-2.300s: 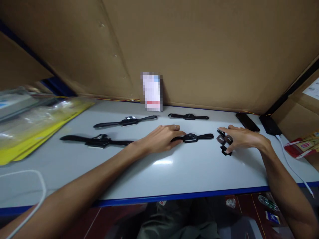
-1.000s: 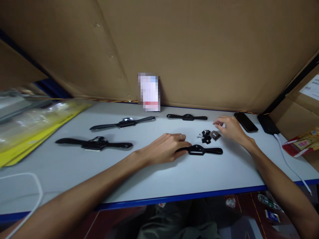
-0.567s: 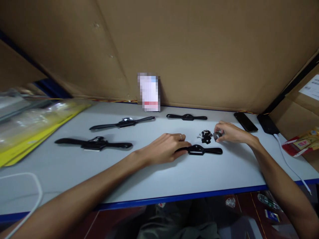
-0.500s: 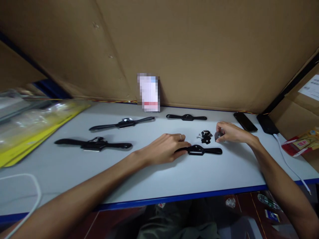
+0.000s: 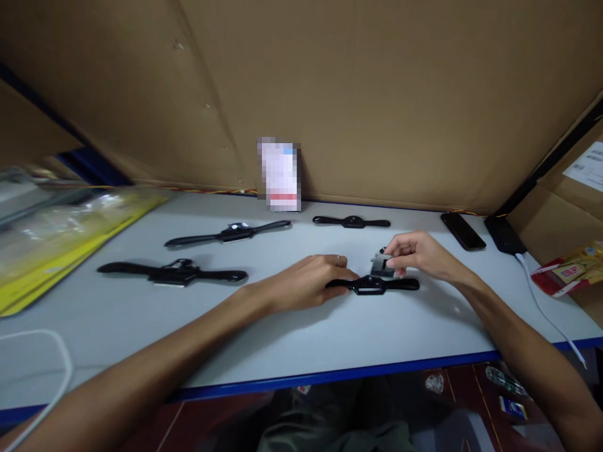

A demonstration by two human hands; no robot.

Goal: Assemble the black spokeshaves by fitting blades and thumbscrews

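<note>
- We held our left hand [image 5: 306, 282] closed over the left handle of the near spokeshave [image 5: 377, 285], pinning it flat on the desk [image 5: 282, 339], near the front middle.
- Our right hand [image 5: 419, 254] pinched a small grey blade [image 5: 380, 266] in a fingertip grip, just above the tool's middle and touching or nearly touching it; we could not tell which.
- The blade looked thin and flat and was partly hidden by our fingers, so in our judgement it could slip out of so light a pinch, or its edge could nick a fingertip.
- We judged that the body could twist on the smooth desk if our left hand eased off, since only one handle was held.
- The spokeshave was black, slim, with two straight handles and a wider centre with an open slot.
- Three other black spokeshaves [image 5: 174, 273] [image 5: 228, 232] [image 5: 351, 221] lay apart on the desk, well clear of our hands.
</note>
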